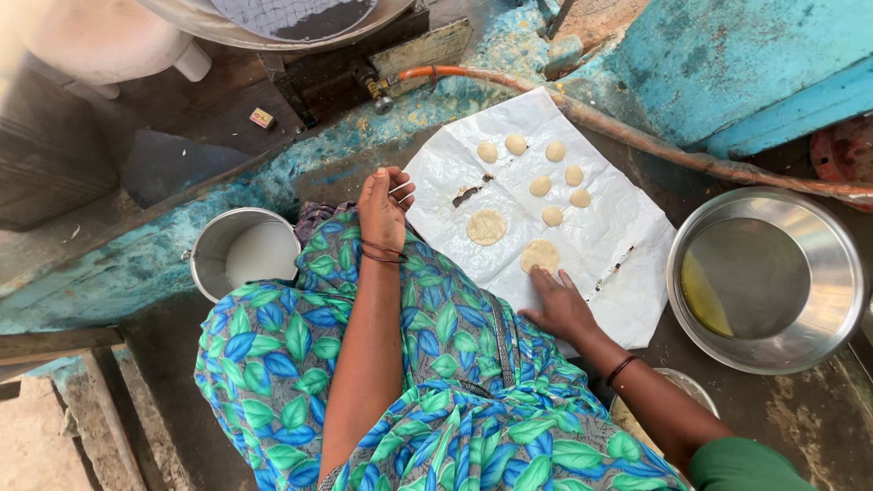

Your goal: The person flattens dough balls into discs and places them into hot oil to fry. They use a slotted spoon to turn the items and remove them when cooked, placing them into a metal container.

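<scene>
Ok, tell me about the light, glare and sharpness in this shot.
Head view: soft, even daylight; the white sheet is bright but keeps its creases, mild sheen on the steel bowl rim, top-left corner washed out pale. Dough discs and both hands, left and right, are sharp; edges bow slightly from the wide lens.

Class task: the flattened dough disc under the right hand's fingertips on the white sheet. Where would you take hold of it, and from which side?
Grip the flattened dough disc at its far rim, pinching thinly from above and away from the right hand. It lies flat on the white sheet, so the edge must probably be peeled up first; the near edge is covered by fingertips.
</scene>
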